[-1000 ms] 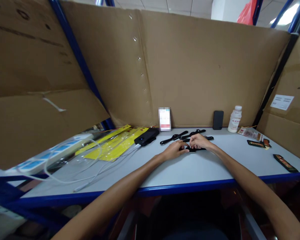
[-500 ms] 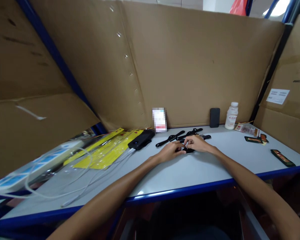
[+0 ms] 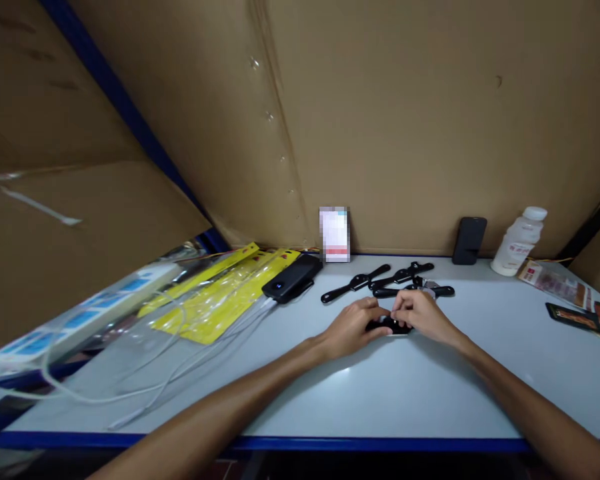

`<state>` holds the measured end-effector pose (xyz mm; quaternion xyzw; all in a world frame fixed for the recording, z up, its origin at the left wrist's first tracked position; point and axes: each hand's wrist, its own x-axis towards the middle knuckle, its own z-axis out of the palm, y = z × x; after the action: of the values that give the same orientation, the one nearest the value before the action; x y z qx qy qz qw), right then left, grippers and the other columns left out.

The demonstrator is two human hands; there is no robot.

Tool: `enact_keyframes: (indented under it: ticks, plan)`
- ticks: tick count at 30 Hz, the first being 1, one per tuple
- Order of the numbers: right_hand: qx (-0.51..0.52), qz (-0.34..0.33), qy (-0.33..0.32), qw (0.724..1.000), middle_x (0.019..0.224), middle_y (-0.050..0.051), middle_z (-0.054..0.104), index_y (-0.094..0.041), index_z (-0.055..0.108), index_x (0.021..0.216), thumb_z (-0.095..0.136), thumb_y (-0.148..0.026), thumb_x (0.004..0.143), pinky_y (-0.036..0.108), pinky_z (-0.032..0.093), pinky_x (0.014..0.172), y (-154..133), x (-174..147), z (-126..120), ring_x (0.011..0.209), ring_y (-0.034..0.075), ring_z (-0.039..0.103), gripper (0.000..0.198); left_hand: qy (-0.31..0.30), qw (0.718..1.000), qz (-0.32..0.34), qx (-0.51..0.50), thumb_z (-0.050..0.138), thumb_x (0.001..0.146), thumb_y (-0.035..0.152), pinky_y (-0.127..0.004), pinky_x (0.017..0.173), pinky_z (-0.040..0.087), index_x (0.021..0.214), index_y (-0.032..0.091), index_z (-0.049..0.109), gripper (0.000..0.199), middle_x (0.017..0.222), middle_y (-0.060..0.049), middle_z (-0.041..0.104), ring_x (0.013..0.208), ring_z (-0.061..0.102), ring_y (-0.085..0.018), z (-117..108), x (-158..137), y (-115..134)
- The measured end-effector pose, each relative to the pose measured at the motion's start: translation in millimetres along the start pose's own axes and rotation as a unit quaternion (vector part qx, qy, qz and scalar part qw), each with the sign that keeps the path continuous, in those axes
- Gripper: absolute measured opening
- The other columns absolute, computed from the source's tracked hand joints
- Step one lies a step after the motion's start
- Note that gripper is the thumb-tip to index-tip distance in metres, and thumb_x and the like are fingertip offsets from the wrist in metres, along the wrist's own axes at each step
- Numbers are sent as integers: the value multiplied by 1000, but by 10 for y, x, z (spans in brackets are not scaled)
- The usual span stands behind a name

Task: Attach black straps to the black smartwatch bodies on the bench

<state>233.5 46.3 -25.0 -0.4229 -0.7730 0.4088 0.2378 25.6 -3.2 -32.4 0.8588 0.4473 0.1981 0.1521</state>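
My left hand (image 3: 353, 328) lies on the table with its fingers closed around one end of a black spokeshave (image 3: 401, 328). Thumb and forefinger of my right hand (image 3: 423, 317) are pinched together over its middle; whatever small part they hold is too hidden to make out. Just beyond my hands lie more black two-handled spokeshaves: one on the left (image 3: 359, 283), another behind (image 3: 403, 275), and a third (image 3: 445, 291) partly covered by my right hand. A shiny metal piece (image 3: 427, 283) shows beside that third one.
Yellow-backed clear packages (image 3: 230, 303), a black power bank (image 3: 293, 279) with white cables and a power strip (image 3: 95, 310) occupy the left. A lit phone (image 3: 335, 235), dark phone (image 3: 469, 241) and bottle (image 3: 520, 241) stand along the cardboard wall (image 3: 405, 133). Dark green packets (image 3: 575, 318) lie right.
My head view has moved closer, so the table items look larger and the right-hand things sit farther right. Both hands stay at the same spokeshave, with the right fingers still pinched over it.
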Motion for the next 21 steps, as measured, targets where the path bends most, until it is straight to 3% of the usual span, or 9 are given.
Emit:
enact_keyframes:
  ticks: [3, 9, 13, 17, 21]
  plan:
    - [-23, 4, -6, 1000, 60, -1, 65, -22, 58, 71, 65, -28, 82, 27, 41, 58, 36, 10, -36, 58, 16, 60, 14, 4, 1000, 8, 5, 59, 99, 46, -32, 81, 48, 118, 20, 72, 34, 96, -7, 64, 89, 61, -22, 11, 5, -2]
    - [-231, -91, 38, 968, 63, 5, 65, -24, 58, 61, 58, -30, 90, 31, 35, 60, 32, -26, -115, 62, 19, 58, 30, 19, 999, 27, 25, 63, 97, 49, -30, 79, 48, 112, 19, 74, 35, 95, -8, 66, 90, 64, -22, 74, 77, -47]
    - [-210, -109, 15, 971, 67, 4, 68, -23, 67, 73, 63, -31, 88, 29, 36, 59, -9, -4, -111, 62, 18, 59, 18, 17, 998, 28, 47, 66, 96, 46, -29, 77, 46, 106, 18, 74, 31, 96, -7, 66, 90, 64, -22, 70, 121, -82]
    - [-178, -107, 22, 978, 65, 1, 68, -20, 68, 73, 64, -16, 79, 26, 38, 60, -66, 29, -72, 62, 16, 60, 7, 33, 998, 21, 53, 68, 95, 43, -29, 79, 45, 111, 19, 75, 29, 96, -6, 65, 91, 63, -23, 60, 125, -77]
    - [-92, -34, 8, 995, 56, -3, 64, -19, 66, 76, 63, -13, 74, 23, 39, 54, -92, 68, -77, 52, 13, 58, 7, 20, 998, 31, 50, 67, 96, 40, -28, 79, 44, 118, 20, 74, 31, 94, -6, 64, 89, 62, -22, 32, 132, -87]
